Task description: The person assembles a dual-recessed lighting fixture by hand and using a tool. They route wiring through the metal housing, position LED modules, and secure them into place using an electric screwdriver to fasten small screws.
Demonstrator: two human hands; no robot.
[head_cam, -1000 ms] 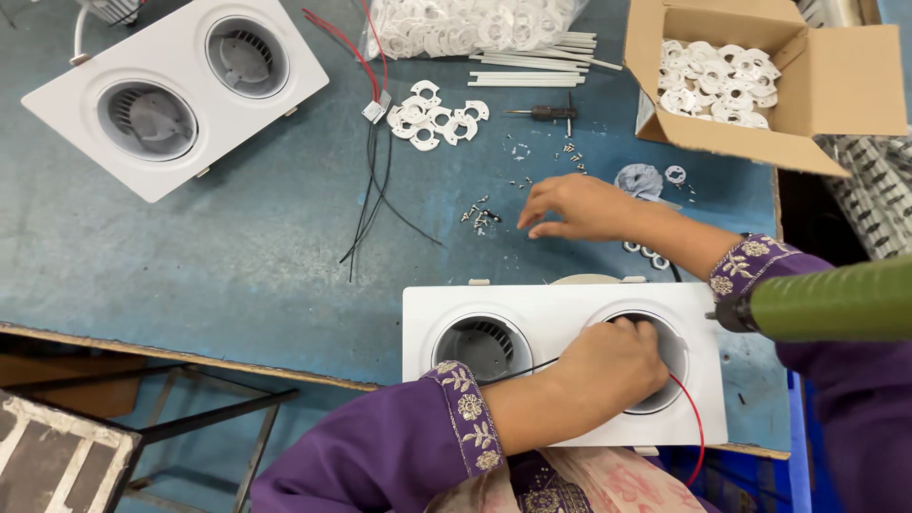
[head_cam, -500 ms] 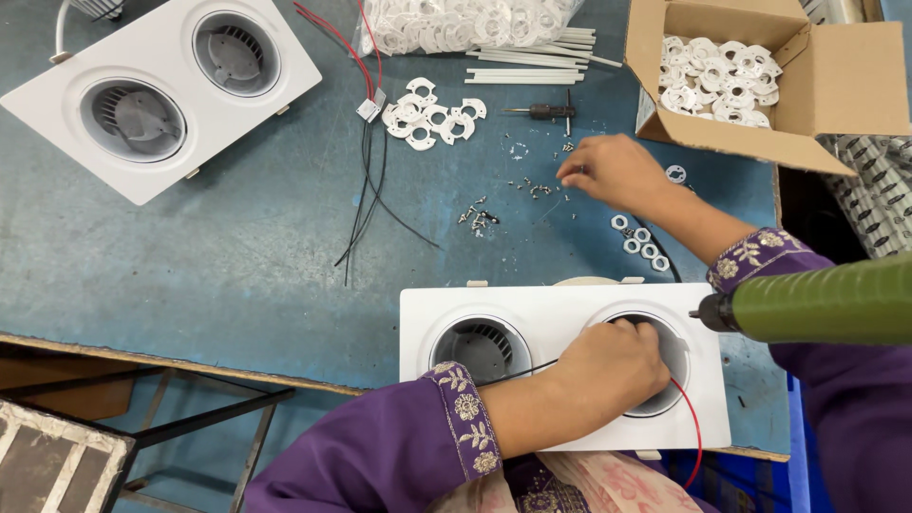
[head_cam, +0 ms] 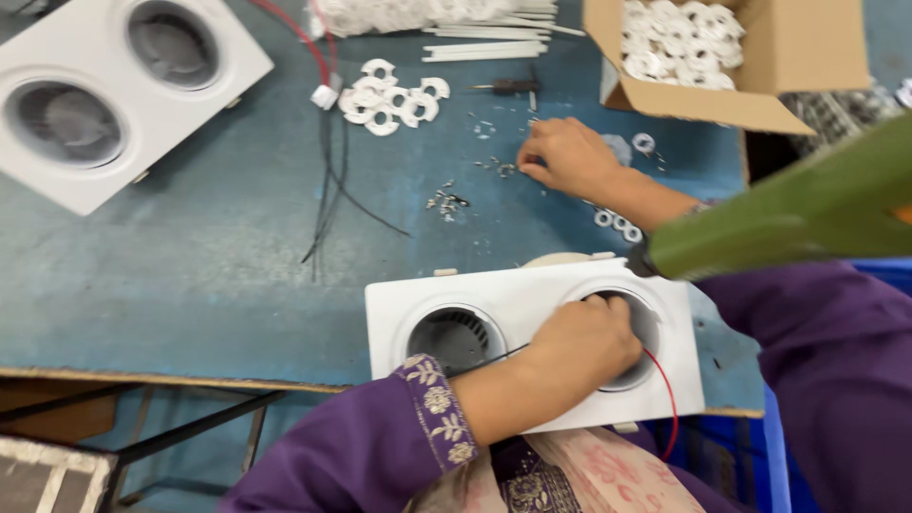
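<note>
A white twin-opening light housing (head_cam: 518,296) lies at the table's near edge. My left hand (head_cam: 581,348) rests curled over its right opening, fingers hooked on the rim, where a red wire (head_cam: 671,404) and a black wire come out. My right hand (head_cam: 570,157) reaches forward across the blue table. Its fingertips are pinched down among tiny scattered screws (head_cam: 494,169), and I cannot see whether one is held. A green power tool (head_cam: 807,204) hangs over my right forearm, its tip near the housing's top right corner.
A second white twin housing (head_cam: 223,81) sits at the far left. A heap of white rings (head_cam: 389,100), black wires (head_cam: 328,195), a small screwdriver (head_cam: 508,87) and white strips lie mid-table. An open cardboard box (head_cam: 803,57) of white parts stands far right.
My right hand has shifted a little along the scattered screws, fingers still down on the table. The green tool has swung higher across the view. My left hand stays on the housing.
</note>
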